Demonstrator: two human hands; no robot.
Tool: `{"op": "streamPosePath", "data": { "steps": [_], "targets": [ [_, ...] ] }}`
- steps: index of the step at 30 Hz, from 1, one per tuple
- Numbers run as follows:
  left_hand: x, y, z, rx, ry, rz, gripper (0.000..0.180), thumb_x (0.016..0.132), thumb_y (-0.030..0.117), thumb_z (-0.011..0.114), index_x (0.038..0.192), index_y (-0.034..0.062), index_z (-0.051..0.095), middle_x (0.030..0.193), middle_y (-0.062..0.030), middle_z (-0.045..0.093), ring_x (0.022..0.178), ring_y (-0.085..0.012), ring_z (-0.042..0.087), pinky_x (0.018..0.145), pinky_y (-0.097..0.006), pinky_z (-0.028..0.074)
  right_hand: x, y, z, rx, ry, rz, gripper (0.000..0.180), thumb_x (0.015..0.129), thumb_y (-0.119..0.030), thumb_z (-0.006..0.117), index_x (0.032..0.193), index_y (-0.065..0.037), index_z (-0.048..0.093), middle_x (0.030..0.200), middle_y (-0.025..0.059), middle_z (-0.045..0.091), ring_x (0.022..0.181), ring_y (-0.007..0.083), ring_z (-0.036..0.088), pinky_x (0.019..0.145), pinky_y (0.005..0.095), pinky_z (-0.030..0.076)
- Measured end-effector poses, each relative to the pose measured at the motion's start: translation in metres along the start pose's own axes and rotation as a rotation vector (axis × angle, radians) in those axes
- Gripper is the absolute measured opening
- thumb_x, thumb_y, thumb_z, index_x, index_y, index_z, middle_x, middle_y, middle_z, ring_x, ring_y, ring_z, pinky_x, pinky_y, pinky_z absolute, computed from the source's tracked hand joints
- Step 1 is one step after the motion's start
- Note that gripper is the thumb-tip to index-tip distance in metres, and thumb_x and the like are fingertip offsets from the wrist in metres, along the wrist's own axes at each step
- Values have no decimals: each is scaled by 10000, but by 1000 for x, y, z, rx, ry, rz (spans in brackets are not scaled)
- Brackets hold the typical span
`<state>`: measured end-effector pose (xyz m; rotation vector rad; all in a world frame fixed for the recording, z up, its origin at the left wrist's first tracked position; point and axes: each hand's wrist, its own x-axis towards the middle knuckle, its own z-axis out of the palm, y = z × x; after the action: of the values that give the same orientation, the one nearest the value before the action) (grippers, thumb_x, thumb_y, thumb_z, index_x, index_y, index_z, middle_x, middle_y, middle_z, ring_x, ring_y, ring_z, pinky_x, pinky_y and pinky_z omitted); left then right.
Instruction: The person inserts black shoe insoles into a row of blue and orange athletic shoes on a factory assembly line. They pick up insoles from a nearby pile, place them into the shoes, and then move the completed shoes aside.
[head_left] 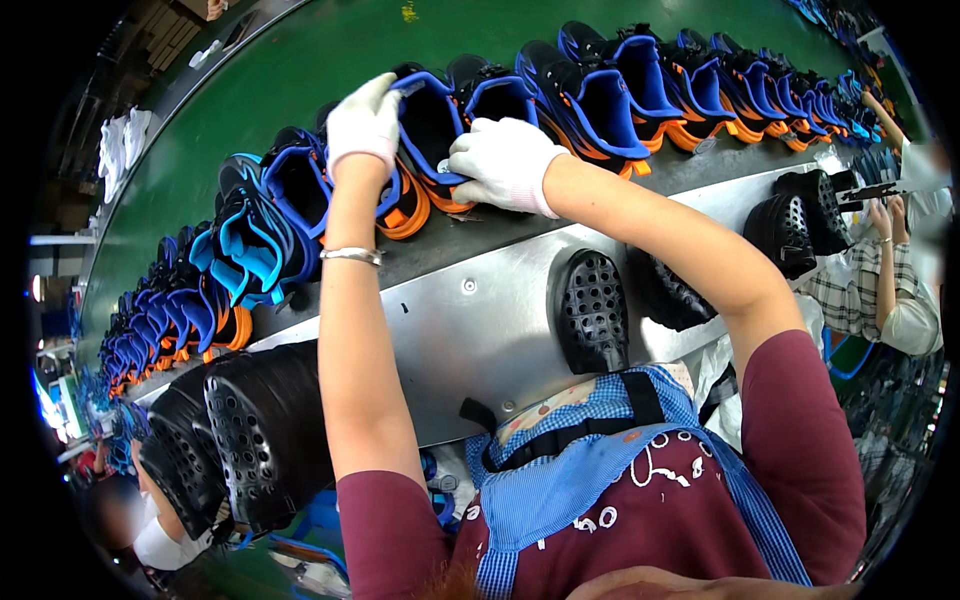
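Observation:
White work gloves cover both my hands. Between them stands a black sneaker (428, 122) with a blue-lined collar and an orange sole, its opening facing me. My left hand (364, 128) is at the shoe's left side, fingers closed at the front of the collar near the tongue. At the heel, my right hand (508, 165) pinches the rear collar edge from the right. Another blue-lined sneaker (500, 100) sits just beyond my right hand. To the left of my left wrist is a sneaker with a light-blue lining (245, 255). The fingertips are partly hidden.
Long rows of sneakers (600, 105) line the green table (300, 70) both ways. A metal ledge (450, 330) runs before me. On it stand black perforated blocks (594, 310), with larger ones (255, 450) at left. Co-workers' arms (885, 250) show at both sides.

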<state>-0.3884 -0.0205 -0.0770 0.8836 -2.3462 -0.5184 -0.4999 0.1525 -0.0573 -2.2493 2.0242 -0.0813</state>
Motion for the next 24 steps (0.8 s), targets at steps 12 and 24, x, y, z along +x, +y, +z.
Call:
{"op": "streamPosePath", "data": {
  "steps": [12,24],
  "targets": [
    [10,-1,-1,20,-129,-190,372,915,295,561,1194,78,674,854,-111,703,660,-179,655,667,-312,527,-111,-35,-38,112,69,-19,419,751,-331,733,1025,-47,594,1038,121,593,972,303,566,831,404,476],
    [-142,69,0,-70,103,5,306,891,249,657,1127,57,692,1125,-131,657,831,-225,669,787,-329,531,-231,-69,-7,90,-29,95,509,693,-462,770,897,-21,617,948,130,572,911,278,584,799,361,499]
  ]
}}
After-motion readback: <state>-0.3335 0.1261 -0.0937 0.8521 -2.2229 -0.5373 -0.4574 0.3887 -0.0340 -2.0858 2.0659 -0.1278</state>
